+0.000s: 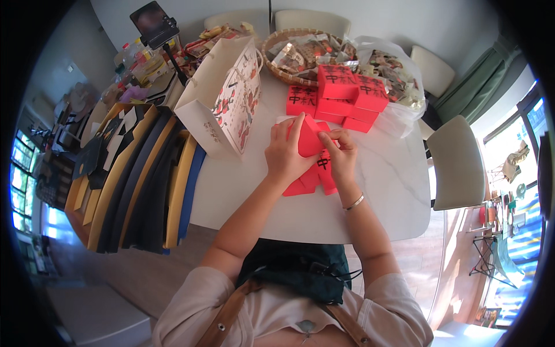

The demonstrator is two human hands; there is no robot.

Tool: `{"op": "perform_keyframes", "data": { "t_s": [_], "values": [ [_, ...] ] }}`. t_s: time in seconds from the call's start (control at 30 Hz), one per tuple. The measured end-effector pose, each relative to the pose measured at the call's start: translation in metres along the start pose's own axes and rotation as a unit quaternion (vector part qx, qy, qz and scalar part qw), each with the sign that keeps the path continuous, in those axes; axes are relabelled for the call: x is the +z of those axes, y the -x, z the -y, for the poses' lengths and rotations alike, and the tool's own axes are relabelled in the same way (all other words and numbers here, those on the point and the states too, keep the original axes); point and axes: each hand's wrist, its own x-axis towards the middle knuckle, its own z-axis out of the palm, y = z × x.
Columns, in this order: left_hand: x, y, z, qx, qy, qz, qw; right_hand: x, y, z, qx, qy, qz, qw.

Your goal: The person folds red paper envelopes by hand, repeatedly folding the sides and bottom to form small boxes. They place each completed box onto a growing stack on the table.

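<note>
Between my two hands, above the marble-patterned tabletop (386, 182), is a red paper box (310, 138), tilted. My left hand (286, 149) holds its left side, with a finger up along its top. My right hand (340, 152) pinches its right edge between thumb and fingers. Below them lie flat red box blanks (303, 183), one bearing black lettering, partly hidden by my hands. Just beyond, several red boxes with black lettering (338, 84) are stacked in a pile.
A woven basket (271, 65) of wrapped packets and a clear plastic bag (412, 91) with more packets stand behind the pile. To the left are a floral paper bag (234, 104), dark and gold paper bags (143, 182) and a device on a stand (158, 30). A chair (457, 165) stands right.
</note>
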Motion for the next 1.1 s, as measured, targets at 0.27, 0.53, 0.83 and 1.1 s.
{"op": "perform_keyframes", "data": {
  "t_s": [0.27, 0.53, 0.83, 1.1],
  "values": [
    [-0.001, 0.0, -0.001, 0.004, -0.008, -0.003, 1.0, 0.006, 0.002, 0.019, 0.036, 0.0, -0.005, 0.999],
    [0.004, 0.003, -0.003, 0.064, -0.02, -0.011, 0.998, -0.004, -0.004, 0.007, 0.034, 0.02, -0.008, 0.999],
    [-0.003, 0.002, -0.006, 0.001, -0.003, 0.026, 1.0, -0.01, -0.008, 0.01, 0.064, -0.075, 0.07, 0.993],
    [-0.005, -0.003, 0.005, -0.066, 0.026, 0.016, 0.997, -0.01, -0.008, 0.012, -0.008, -0.087, 0.127, 0.988]
  ]
}}
